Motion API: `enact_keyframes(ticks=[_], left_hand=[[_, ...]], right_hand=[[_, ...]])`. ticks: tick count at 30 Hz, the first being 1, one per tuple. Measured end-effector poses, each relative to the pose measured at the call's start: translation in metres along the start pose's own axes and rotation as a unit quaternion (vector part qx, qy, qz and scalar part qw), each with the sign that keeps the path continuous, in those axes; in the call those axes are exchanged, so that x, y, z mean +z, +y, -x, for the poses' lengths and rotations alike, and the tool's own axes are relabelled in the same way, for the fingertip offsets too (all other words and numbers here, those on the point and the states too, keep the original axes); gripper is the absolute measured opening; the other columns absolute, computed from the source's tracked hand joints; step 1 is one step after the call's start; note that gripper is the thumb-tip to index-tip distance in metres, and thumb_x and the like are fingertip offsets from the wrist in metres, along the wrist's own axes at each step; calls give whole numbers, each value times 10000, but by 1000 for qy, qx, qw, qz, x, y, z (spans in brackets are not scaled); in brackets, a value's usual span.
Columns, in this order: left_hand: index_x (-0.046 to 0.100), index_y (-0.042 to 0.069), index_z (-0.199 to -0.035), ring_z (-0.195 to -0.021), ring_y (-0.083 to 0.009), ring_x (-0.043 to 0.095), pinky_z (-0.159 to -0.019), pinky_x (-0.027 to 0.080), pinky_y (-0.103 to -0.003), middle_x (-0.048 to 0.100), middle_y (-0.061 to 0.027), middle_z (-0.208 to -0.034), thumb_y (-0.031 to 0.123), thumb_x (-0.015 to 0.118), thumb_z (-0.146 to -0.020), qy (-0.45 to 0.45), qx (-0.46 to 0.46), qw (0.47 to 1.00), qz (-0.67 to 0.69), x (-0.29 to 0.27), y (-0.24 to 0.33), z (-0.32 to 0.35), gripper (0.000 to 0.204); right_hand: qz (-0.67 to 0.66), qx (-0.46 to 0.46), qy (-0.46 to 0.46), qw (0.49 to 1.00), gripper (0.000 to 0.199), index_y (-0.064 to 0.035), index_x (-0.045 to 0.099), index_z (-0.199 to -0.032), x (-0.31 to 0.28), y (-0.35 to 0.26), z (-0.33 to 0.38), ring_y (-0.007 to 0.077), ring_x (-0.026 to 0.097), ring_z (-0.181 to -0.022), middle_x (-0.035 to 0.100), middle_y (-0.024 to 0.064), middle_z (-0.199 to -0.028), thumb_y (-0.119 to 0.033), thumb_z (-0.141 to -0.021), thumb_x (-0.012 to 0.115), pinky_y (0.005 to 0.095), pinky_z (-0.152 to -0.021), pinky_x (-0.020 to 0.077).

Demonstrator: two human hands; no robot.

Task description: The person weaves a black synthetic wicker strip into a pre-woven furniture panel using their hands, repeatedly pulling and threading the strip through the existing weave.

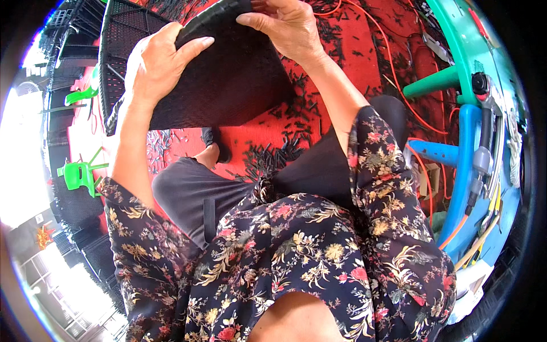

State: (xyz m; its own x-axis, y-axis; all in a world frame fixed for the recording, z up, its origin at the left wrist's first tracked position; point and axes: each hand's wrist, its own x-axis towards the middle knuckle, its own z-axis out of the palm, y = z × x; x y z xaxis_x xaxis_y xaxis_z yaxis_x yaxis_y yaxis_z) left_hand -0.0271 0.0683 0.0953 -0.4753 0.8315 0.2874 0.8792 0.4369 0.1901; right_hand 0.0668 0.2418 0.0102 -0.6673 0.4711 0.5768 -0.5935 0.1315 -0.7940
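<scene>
A black woven wicker furniture piece point(228, 85) is tilted up in front of me, with a thick wrapped rim along its upper edge. On its left part, my left hand point(151, 68) is closed over the rim. The left thumb lies on the near side, and the other fingers are mostly hidden behind. Farther right, at the top of the picture, my right hand point(290, 31) grips the same rim between thumb and fingers. Its fingertips are partly cut off by the picture's upper edge. An open-mesh woven side point(128, 34) shows beyond my left hand.
Many short black strips point(273, 157) litter the red floor point(359, 45). Orange cords point(393, 85) run across it at right, near green point(436, 82) and blue point(436, 151) stool legs. Hand tools point(484, 159) lie on a blue surface. A small green chair point(80, 175) stands at left.
</scene>
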Motion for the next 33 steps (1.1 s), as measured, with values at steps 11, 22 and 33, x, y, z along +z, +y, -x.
enact_keyframes(ticks=[11,22,33], left_hand=[[601,25,-810,-567,-81,428,-545,390,-254,488,-27,-604,308,692,-790,-31,-32,999,8,-23,-9,10,298],[577,21,-786,-540,-112,424,-533,383,-278,454,-47,-590,336,676,-798,-14,1,1000,-3,-11,-18,6,330],[589,30,-824,-551,-165,495,-562,411,-308,503,-91,-610,377,668,-797,-18,4,999,31,-9,-12,1,356]], right_hand=[[177,-125,-27,976,332,-15,615,-1035,8,-16,-8,154,601,-712,622,86,-826,1,-714,698,261,-625,471],[288,-189,38,938,330,-30,599,-982,12,-18,-5,209,649,-791,637,99,-874,-31,-673,716,284,-701,517],[309,-190,51,930,319,-34,588,-951,13,-23,-7,209,639,-762,626,90,-835,-57,-664,727,293,-692,506]])
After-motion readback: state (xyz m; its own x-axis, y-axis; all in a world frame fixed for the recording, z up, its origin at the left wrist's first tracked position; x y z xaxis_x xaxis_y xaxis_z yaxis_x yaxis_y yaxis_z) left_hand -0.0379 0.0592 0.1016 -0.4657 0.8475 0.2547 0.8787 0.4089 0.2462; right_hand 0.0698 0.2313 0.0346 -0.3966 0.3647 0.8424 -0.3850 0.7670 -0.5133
